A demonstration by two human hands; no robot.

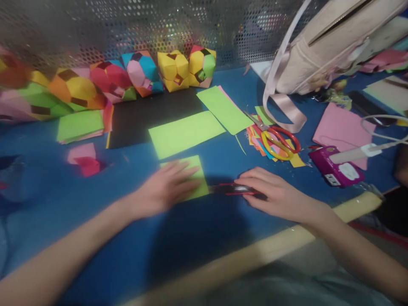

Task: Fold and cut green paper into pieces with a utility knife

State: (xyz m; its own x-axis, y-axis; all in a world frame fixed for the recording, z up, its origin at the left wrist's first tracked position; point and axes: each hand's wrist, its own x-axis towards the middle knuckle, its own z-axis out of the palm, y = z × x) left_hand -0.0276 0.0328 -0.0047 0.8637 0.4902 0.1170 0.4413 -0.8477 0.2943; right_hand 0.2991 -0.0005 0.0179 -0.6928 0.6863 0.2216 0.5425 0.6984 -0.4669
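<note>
My left hand (168, 185), blurred by motion, lies flat with its fingers stretched out over a small square of light green paper (200, 172). Between the thumb and fingers of my right hand (274, 193) is a slim black-and-red utility knife (234, 189), its dark end at the paper's right edge. Motion blur hides its finer details. Just beyond my hands lies a longer green sheet (186, 131), with another green sheet (225, 110) angled at its right, pink paper showing along one edge.
Folded paper balls (174, 70) line the back by a perforated metal panel (134, 25). Red-and-yellow scissors (277, 142) rest on paper scraps. At right are a purple box with a plugged-in cable (338, 168), pink paper (338, 123) and a pale bag (318, 51).
</note>
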